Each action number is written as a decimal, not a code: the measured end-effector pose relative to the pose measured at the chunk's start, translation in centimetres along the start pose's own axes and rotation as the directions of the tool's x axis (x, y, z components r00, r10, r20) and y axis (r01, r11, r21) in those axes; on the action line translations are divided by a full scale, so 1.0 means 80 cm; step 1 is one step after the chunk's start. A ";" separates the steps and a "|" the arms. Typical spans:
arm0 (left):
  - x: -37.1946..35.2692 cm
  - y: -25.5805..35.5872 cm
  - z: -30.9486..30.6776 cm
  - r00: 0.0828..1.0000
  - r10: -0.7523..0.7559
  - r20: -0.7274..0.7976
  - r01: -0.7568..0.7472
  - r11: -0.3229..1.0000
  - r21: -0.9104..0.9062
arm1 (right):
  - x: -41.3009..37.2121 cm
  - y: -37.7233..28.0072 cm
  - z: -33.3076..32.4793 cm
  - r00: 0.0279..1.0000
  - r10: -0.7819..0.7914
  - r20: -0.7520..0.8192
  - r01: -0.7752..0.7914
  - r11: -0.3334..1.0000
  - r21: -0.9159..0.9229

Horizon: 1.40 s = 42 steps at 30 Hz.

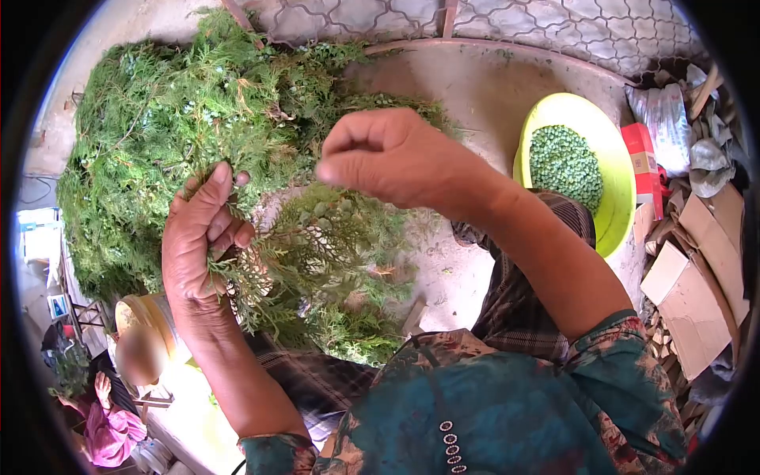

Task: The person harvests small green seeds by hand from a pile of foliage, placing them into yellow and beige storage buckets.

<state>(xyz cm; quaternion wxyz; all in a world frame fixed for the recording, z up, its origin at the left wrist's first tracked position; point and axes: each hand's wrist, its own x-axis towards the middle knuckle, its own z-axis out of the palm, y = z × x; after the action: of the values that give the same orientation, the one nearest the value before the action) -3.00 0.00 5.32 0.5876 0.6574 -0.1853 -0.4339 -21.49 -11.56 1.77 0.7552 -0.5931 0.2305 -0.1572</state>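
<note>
My left hand point(198, 233) is closed around the stem end of a leafy evergreen sprig point(297, 237), which spreads to the right across my lap. Small round green cones point(322, 210) show among its flat, scaly leaves. Above and to the right of them is my right hand point(388, 154), apart from the sprig, fingers curled in and thumb near the index finger. Whatever is in that pinch, if anything, is hidden. A large pile of cut evergreen branches point(166, 111) lies just beyond my left hand.
A yellow-green basin point(623, 190) holding many green cones point(566, 166) stands beside my knee at right. Next to it are a red box point(643, 162) and cardboard pieces point(689, 293). Wire mesh fencing point(546, 28) runs along the back. Another person point(111, 427) sits at lower left.
</note>
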 end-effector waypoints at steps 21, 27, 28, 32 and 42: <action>0.028 -0.010 -0.020 1.000 -0.026 -0.008 0.018 0.848 -0.529 | -0.003 0.003 0.018 0.987 -0.158 0.018 0.160 0.977 -0.140; 0.041 -0.024 -0.030 0.997 -0.045 0.065 0.077 0.752 -0.655 | -0.004 0.004 0.018 0.976 -0.122 0.181 0.188 0.890 -0.416; 0.040 -0.023 -0.029 0.997 -0.043 0.070 0.079 0.753 -0.654 | -0.003 0.004 0.017 0.976 -0.124 0.176 0.188 0.889 -0.417; 0.024 -0.018 -0.021 0.975 0.007 0.222 0.123 0.814 -0.567 | -0.002 0.001 0.012 0.968 -0.210 0.140 0.251 0.865 -0.435; -0.014 -0.009 0.016 0.916 -0.126 0.380 0.025 0.965 0.260 | 0.001 0.005 0.007 0.990 -0.098 0.100 0.120 0.960 -0.254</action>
<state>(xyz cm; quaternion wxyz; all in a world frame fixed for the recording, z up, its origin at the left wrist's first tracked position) -4.82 0.23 5.10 0.4335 0.6323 -0.3269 -0.5526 -21.10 -11.03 1.49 0.6707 -0.7047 0.1830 -0.1412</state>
